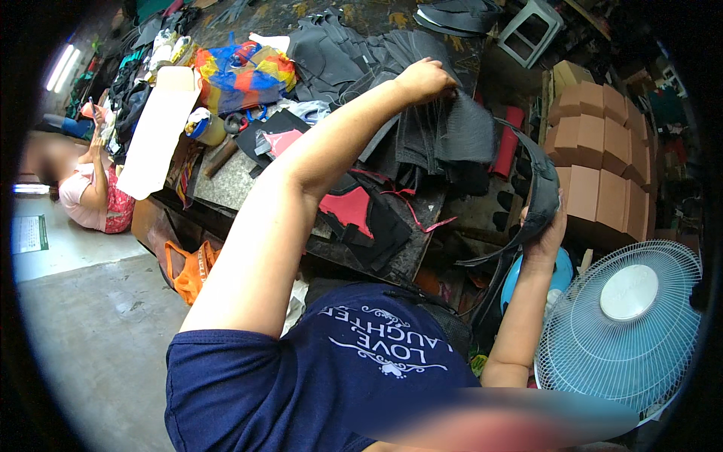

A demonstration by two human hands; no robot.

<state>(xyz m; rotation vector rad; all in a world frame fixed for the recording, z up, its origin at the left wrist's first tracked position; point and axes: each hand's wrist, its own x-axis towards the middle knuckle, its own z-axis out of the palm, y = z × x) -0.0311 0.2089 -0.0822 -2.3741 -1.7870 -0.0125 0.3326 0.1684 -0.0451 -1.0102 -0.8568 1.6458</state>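
Observation:
My left hand (428, 79) reaches far across the table, its fingers closed on the upper edge of dark grey mesh fabric pieces (471, 132). Those pieces hang over the table's edge in a thick stack. On the right, my right hand (546, 230) is raised, with its fingers around a bundle of curved black fabric strips (544, 188). The strips arch up toward the mesh and trail down below my hand. Some of my right fingers are hidden behind them. More grey cut pieces (331, 56) lie heaped left of my left hand.
Pink-and-black cut pieces (348, 211), a yellowish jar (207, 128) and a colourful plastic bag (245, 75) lie on the table. Brown boxes (595, 143) are stacked at right, above a fan (621, 324). A white stool (531, 34) stands behind. Another person (90, 184) sits at far left.

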